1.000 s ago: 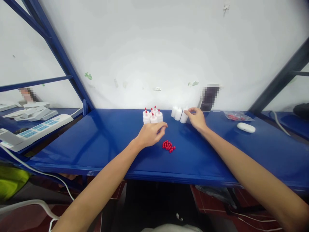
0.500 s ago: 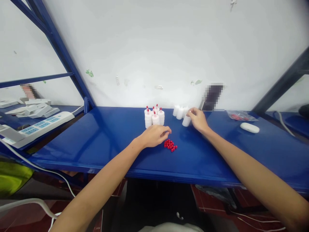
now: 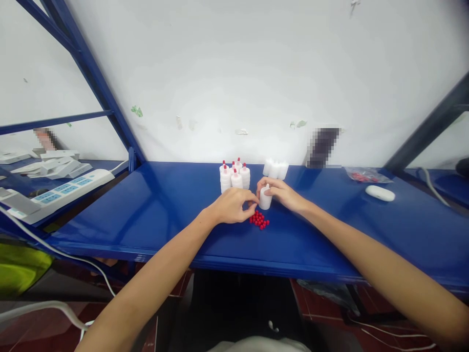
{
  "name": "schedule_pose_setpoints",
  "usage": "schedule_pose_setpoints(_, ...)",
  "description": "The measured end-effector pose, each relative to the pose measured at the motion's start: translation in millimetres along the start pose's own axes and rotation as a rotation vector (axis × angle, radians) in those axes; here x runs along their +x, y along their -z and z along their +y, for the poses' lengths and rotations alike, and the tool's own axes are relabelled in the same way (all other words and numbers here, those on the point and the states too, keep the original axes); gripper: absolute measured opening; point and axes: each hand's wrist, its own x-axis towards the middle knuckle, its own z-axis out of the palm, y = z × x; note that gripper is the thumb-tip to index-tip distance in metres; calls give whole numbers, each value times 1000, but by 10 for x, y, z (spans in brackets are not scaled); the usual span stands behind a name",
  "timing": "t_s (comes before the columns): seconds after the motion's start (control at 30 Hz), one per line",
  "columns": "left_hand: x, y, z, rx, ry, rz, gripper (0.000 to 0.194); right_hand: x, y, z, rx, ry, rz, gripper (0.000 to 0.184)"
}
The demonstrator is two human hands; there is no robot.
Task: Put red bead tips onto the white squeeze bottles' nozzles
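Plainly, hands (image 3: 236,204) (image 3: 285,194) flank a smooth, cylindrical white bottle (image 3: 265,201).

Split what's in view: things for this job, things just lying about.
With the job: white bottle in the right hand; loose red caps; red-capped bottles; rear white bottles.

Apparently just lying about: power strip; white boxes; white oval object; bag of red pieces (perhaps spares).

The left arm (image 3: 157,274) and right arm (image 3: 361,243) are stretched forward, bare and angled inward. The left hand (image 3: 234,204) is held with its back turned upward, its thumb (image 3: 250,212) bent toward the fingers (image 3: 250,196). Just beside it, the right hand (image 3: 283,193) is curled in a grip.
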Motion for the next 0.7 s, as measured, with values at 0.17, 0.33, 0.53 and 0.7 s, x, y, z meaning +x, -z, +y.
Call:
schedule_pose_setpoints(0.17,19,-35,40,64,46,3,19,11,-4,19,47,-22,-45,13)
schedule_pose_setpoints(0.33,29,-85,57,114,129,80,21,-17,-9,-28,-85,-74,-47,11)
schedule_pose_setpoints(0.53,11,-101,43,90,90,34,20,-43,-56,-79,-450,56,111,26)
schedule_pose_setpoints(0.7,-25,-104,122,180,-133,31,20,-43,-14,12,-662,107,252,26)
